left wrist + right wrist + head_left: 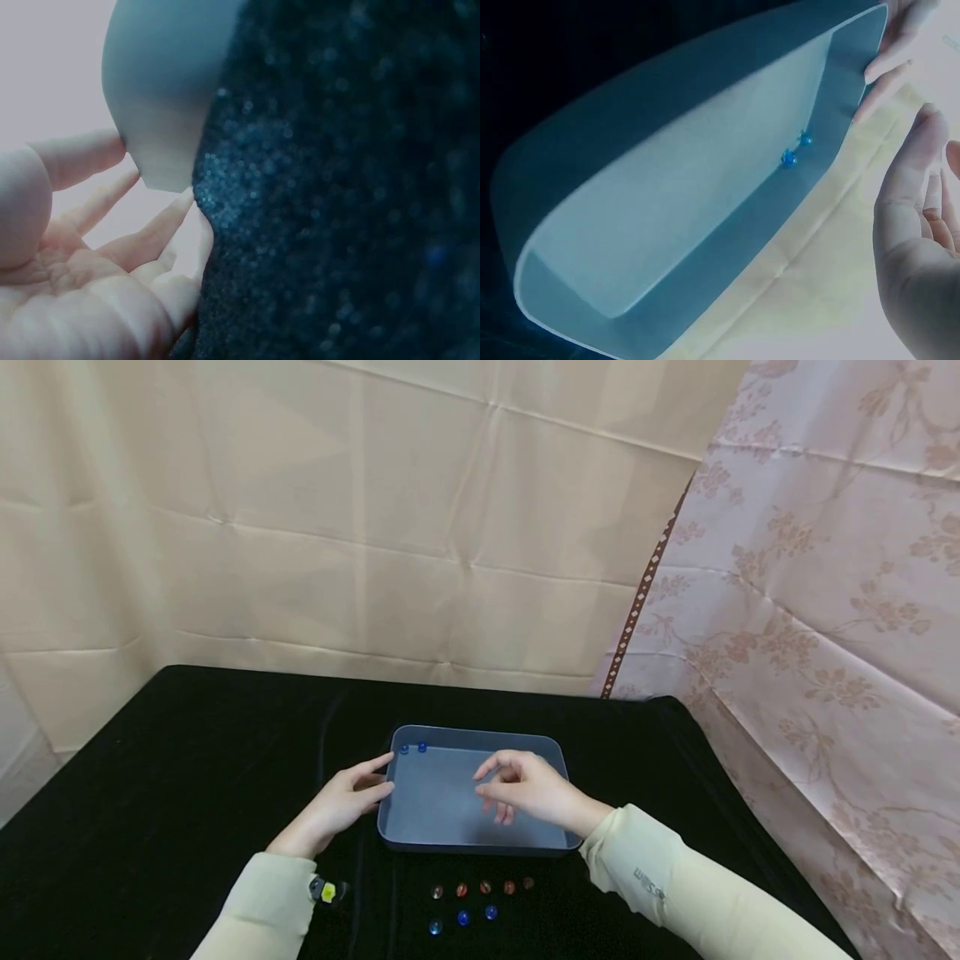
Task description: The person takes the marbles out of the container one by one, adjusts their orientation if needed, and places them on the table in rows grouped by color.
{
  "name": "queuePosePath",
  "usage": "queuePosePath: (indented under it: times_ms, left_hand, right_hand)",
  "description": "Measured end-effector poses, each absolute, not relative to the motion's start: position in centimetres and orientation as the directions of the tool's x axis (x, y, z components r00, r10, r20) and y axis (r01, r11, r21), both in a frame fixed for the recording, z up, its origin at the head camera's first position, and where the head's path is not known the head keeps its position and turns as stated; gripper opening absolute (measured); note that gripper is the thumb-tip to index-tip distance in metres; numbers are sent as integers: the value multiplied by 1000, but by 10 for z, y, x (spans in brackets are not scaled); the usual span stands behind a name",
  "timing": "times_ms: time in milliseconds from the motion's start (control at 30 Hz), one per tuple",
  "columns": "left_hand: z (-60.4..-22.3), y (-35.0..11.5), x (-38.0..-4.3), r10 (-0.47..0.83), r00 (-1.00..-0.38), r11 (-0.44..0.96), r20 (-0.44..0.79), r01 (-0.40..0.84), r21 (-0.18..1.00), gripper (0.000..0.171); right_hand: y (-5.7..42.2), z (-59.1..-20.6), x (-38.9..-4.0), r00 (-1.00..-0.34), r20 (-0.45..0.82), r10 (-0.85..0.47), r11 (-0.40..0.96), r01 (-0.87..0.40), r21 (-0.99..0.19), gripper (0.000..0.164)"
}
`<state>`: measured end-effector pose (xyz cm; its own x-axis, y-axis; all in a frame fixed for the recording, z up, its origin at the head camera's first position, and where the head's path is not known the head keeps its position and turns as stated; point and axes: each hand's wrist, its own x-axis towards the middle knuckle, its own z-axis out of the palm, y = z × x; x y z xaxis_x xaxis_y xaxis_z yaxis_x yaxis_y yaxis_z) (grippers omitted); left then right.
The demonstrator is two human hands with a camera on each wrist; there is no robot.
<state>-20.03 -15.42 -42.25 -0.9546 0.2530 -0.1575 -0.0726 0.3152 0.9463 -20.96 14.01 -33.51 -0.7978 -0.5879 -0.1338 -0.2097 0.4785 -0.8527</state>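
A shallow blue-grey tray (435,806) lies on the black cloth. Two blue marbles (422,747) sit inside it, in the far left corner; the right wrist view shows the same blue marbles (789,158) against the wall. My left hand (341,806) is at the tray's left side, its fingertips touching the rim, as the left wrist view also shows with the tray wall (161,90). Over the right half of the tray hovers my right hand (528,789), fingers loosely bent, thumb apart from the index finger, nothing visible between them.
In front of the tray, a row of several reddish and clear marbles (485,887) lies on the cloth (187,793). Nearer still is a row of three blue marbles (463,917). A beige curtain (337,527) hangs behind the table, a flowered one (825,610) at the right.
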Motion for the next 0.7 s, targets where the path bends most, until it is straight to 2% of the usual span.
queuePosePath:
  times_ms: [433,700]
  left_hand:
    - [-422,-155,-200,257,-954,328,-152,-61,943,57]
    - [-425,-159,-202,268,-945,218,-185,-127,968,59]
  right_hand:
    - [127,-337,-230,-838,-116,-534,497,-199,-845,22]
    - [115,-336,-246,-858,-102,-503,481,-180,-858,24]
